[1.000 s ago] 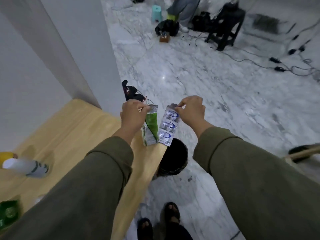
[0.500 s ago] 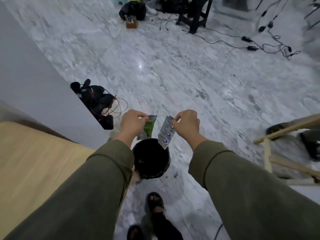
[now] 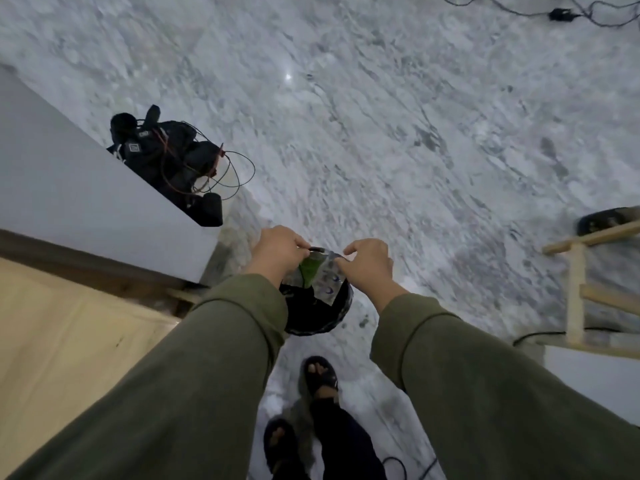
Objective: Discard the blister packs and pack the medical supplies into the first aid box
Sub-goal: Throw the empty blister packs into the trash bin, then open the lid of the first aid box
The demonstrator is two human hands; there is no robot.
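Observation:
My left hand (image 3: 277, 251) pinches a green blister pack (image 3: 309, 271) by its top edge. My right hand (image 3: 367, 263) pinches a silver blister pack (image 3: 328, 280) with blue marks the same way. Both packs hang side by side, directly over the open mouth of a black bin (image 3: 323, 311) on the floor. The packs' lower ends dip to about the bin's rim. The first aid box is out of view.
A wooden table (image 3: 69, 341) lies at my left, its edge close to the bin. A white wall (image 3: 86, 195) with black gear and cables (image 3: 173, 161) at its foot stands beyond. A wooden frame (image 3: 578, 289) is at right. My sandalled feet (image 3: 311, 403) stand on marble floor.
My view has tilted down and shifted right, away from the table. Both hands have carried the packs from above the table's edge down over the bin's mouth.

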